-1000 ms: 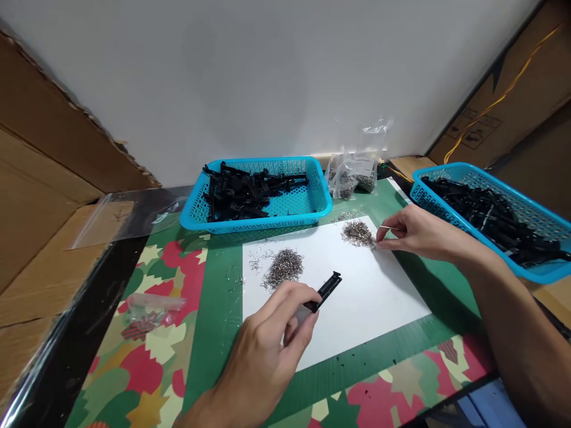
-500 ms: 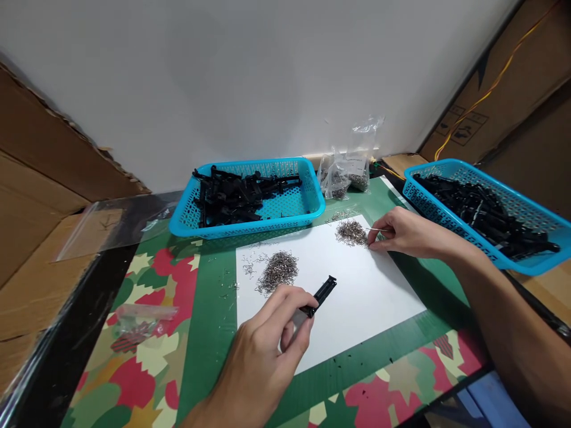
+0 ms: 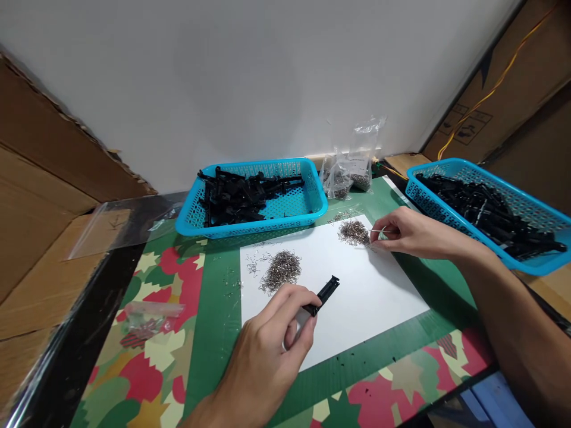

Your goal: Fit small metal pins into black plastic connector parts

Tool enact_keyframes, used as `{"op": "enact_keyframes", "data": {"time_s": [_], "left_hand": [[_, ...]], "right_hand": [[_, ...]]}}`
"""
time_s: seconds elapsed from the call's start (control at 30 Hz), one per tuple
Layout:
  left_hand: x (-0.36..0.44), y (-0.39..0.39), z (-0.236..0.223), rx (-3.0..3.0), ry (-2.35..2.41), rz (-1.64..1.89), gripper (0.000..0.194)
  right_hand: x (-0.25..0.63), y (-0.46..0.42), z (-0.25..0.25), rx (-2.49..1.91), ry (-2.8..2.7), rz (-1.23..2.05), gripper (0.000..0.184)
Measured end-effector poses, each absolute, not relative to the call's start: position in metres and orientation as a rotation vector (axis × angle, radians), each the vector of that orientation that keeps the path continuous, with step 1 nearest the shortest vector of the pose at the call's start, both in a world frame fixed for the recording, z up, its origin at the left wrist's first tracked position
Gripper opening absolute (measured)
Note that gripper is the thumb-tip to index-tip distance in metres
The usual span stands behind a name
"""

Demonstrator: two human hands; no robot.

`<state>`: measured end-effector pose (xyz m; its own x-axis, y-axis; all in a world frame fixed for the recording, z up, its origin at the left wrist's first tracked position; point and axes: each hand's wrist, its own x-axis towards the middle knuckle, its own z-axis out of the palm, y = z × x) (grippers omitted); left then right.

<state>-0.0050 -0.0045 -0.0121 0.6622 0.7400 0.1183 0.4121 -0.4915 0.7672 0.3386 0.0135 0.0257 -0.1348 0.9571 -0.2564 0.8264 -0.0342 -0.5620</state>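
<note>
Between the thumb and fingers of my left hand (image 3: 272,345) is a narrow black plastic part (image 3: 327,292), tilted up to the right above the white sheet (image 3: 366,315). My right hand (image 3: 410,232) pinches a thin metal rod (image 3: 378,230), perhaps a pick or tweezers; its kind is unclear. Its fingertips are at the right edge of a small pile of tiny metal springs or clips (image 3: 354,232) on the sheet. A larger pile of similar silvery pieces (image 3: 282,270) lies behind my left hand, with loose ones scattered to its left.
A blue basket (image 3: 250,229) of black plastic parts stands behind the sheet. Another blue basket (image 3: 504,249) with such parts is at the right. Clear bags (image 3: 348,175) of small metal pieces lean by the wall. A small plastic bag (image 3: 151,318) lies at the left.
The view shifts slightly. My right hand stays at the small pile with only slight movement of its fingers, and my left hand keeps holding the black plastic part.
</note>
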Motion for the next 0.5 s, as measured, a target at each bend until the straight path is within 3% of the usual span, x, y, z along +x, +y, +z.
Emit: {"op": "enact_keyframes", "data": {"time_s": [0.5], "left_hand": [[-0.0039,-0.0045,-0.0083,2.113,0.904,0.57,0.017]], "right_hand": [[0.3326,0.0149,0.0231,-1.845,-2.041,0.874,0.021]]}}
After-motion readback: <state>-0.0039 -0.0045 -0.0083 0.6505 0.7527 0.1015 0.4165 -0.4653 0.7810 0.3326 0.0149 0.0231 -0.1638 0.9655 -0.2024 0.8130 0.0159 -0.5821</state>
